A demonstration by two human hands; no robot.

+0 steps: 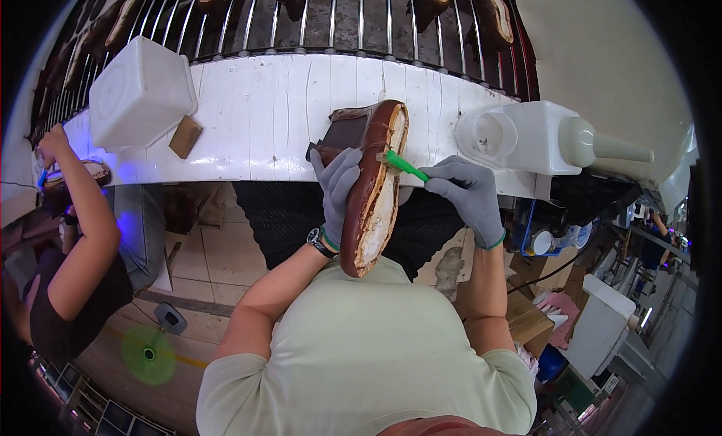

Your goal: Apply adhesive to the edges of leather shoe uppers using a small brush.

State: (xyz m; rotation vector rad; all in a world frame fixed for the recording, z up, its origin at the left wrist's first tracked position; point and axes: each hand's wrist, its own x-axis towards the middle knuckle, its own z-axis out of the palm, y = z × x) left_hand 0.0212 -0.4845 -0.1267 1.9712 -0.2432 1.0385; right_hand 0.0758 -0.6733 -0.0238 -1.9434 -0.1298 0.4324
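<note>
A dark brown leather shoe upper [350, 233] is held sole side up over the table's near edge, its pale underside facing me and its rim rough and tan. My left hand [338, 186], in a grey glove, is closed around the shoe's left side. In my gloved right hand [468, 195], a small green-handled brush [407, 166] is pinched between the fingers. The brush's head touches the shoe's edge near the upper end. Part of the left fingers is hidden behind the shoe.
The white worktable [256, 98] carries a white plastic tub [143, 94], a brown block [186, 137], a clear cup [487, 135] and a white bottle [545, 135]. Beyond it, shoes sit on a metal roller rack [361, 22]. At left, a co-worker's arm [86, 195] reaches another shoe [75, 179].
</note>
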